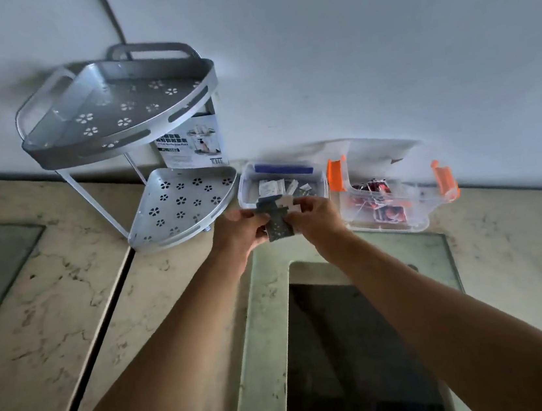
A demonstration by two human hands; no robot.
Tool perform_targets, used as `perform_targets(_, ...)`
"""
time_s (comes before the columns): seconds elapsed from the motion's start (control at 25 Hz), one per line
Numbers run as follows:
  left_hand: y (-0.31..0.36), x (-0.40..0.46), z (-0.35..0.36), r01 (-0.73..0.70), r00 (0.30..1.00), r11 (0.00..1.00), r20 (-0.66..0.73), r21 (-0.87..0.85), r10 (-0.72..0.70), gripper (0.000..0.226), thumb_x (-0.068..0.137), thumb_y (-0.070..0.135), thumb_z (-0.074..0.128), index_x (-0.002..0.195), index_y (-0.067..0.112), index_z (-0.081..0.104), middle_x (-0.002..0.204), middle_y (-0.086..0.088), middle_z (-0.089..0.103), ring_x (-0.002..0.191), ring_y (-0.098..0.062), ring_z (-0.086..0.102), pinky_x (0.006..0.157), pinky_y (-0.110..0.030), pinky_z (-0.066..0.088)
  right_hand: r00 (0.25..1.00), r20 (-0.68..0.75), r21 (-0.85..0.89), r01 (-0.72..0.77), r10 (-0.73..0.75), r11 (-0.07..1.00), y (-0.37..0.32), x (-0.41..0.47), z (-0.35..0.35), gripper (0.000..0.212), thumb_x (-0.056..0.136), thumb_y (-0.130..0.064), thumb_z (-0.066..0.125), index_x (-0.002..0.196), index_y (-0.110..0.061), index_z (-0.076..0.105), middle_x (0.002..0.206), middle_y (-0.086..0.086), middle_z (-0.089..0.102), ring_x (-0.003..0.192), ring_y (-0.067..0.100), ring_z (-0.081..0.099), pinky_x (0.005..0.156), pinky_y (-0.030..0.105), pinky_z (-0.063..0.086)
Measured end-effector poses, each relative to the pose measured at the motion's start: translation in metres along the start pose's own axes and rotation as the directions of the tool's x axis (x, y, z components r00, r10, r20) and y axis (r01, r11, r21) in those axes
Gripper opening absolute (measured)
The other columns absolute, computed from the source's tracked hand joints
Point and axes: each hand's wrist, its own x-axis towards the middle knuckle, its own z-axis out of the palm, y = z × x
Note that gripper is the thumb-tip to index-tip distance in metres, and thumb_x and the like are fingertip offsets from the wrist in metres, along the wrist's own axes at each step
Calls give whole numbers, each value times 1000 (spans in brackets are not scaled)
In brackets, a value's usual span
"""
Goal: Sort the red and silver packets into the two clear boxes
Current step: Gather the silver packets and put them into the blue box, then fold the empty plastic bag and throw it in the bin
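Just in front of the left clear box [282, 183], both hands pinch a small stack of silver packets [278, 225]: left hand [243, 231] and right hand [315, 217] fingers closed on its opposite edges. The red-filled box [395, 200] sits further right.

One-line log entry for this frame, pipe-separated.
left hand + right hand: both gripping stack of silver packets | position: before blue-handled clear box | red packets: in orange-latched clear box
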Motion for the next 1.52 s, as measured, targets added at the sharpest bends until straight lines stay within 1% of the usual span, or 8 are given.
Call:
perform_targets(0.2, 29, 87, 27, -117, 986, 929, -72, 351, 152, 28, 79, -3, 74, 107, 2, 75, 90, -15, 74, 86, -30, 74, 84, -38, 61, 996, -93, -87, -1, -7, 996, -10, 85, 18, 19, 82, -4, 66, 84, -23, 70, 77, -2, 70, 72, 18, 68, 69, 30, 58)
perform_targets(0.32, 27, 132, 43, -95, 992, 881, -27, 463, 121, 25, 77, -1, 75, 101, 8, 76, 88, -11, 75, 87, -31, 74, 85, -43, 61, 992, -125, -213, -6, -21, 977, 3, 126, 18, 28, 82, -7, 65, 108, -17, 69, 100, 4, 74, 94, 26, 69, 81, 33, 57)
perform_targets(0.52, 16, 165, 64, -46, 996, 854, 90, 518, -2, 40, 79, -6, 75, 114, 5, 61, 98, -10, 70, 95, -28, 70, 79, -43, 60, 998, -66, -342, -22, -1, 939, 24, 157, 15, 43, 85, -9, 63, 128, -11, 57, 113, 9, 67, 96, 27, 62, 80, 33, 52)
perform_targets(0.64, 11, 161, 65, -103, 993, 765, 105, 636, 47, 45, 77, 2, 79, 118, 7, 62, 105, -8, 70, 97, -28, 69, 91, -47, 57, 1000, -16, -457, 9, -19, 890, 26, 150, 11, 47, 90, -8, 57, 136, -10, 49, 123, 14, 57, 101, 30, 57, 81, 30, 44)
perform_targets(0.8, 27, 123, 53, -190, 979, 645, 95, 740, 180, 56, 78, 14, 79, 130, 12, 57, 124, -8, 66, 109, -29, 64, 97, -42, 53, 992, -2, -548, 107, -129, 830, 18, 118, -2, 55, 89, -14, 58, 142, -13, 45, 143, 16, 43, 122, 36, 54, 99, 39, 48)
perform_targets(1.0, 24, 29, 36, -260, 960, 523, 159, 812, 230, 54, 83, 26, 71, 133, 13, 56, 130, -11, 65, 114, -31, 62, 91, -32, 49, 972, 66, -587, 222, -228, 779, 16, 37, -29, 54, 87, -15, 64, 139, -8, 53, 143, 19, 48, 127, 37, 52, 106, 42, 44)
perform_targets(1.24, -19, -95, 13, -261, 965, 438, 232, 860, 120, 52, 87, 27, 63, 136, 12, 52, 131, -13, 63, 116, -30, 60, 85, -30, 43, 997, 45, -657, 82, -69, 749, 52, -101, -80, 58, 95, -28, 59, 149, -15, 42, 156, 11, 34, 137, 29, 43, 99, 29, 36)
perform_targets(1.52, -115, -195, 15, -361, 922, 392, 387, 846, 13, 46, 91, 27, 60, 134, 12, 54, 131, -11, 63, 115, -29, 60, 91, -34, 45, 997, -75, -628, -74, 35, 775, 126, -226, -121, 61, 95, -37, 57, 150, -19, 38, 156, 13, 34, 139, 32, 41, 111, 51, 43)
